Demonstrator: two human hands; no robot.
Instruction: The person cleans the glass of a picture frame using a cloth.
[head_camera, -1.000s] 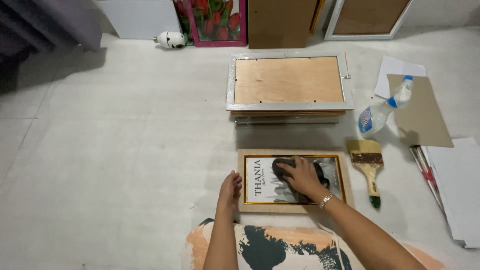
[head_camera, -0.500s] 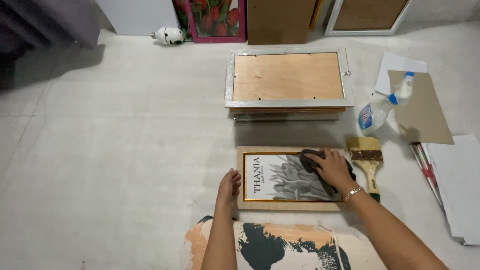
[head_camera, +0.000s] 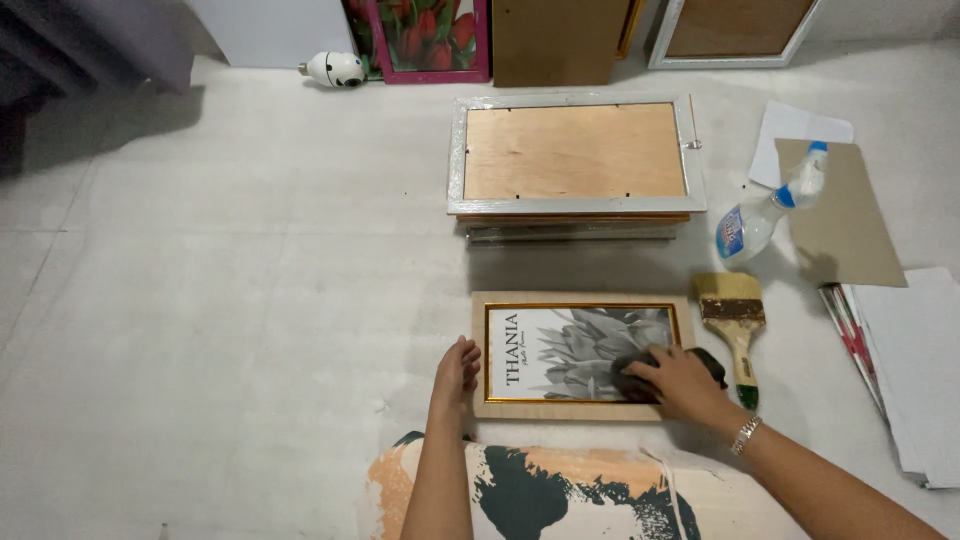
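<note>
The pale floor (head_camera: 220, 330) spreads out on every side of the hands. Well ahead of them lies a stack of frames (head_camera: 575, 165), its top one face down with a silver border and a plywood back. Far out beyond the right hand lie white sheets (head_camera: 915, 360) and a brown cardboard sheet (head_camera: 845, 215).

Directly under the hands lies the framed picture (head_camera: 580, 355), flat on the floor with a light wooden border and a gold inner edge around a grey flower print. The left hand (head_camera: 457, 368) rests flat, fingers together, against the frame's left edge. The right hand (head_camera: 680, 382) presses down on a dark cloth (head_camera: 708, 362) at the picture's lower right corner, fingers curled over it.

Just beside the right hand lies a paintbrush (head_camera: 733, 325); further ahead of it lies a spray bottle (head_camera: 770, 212).
</note>
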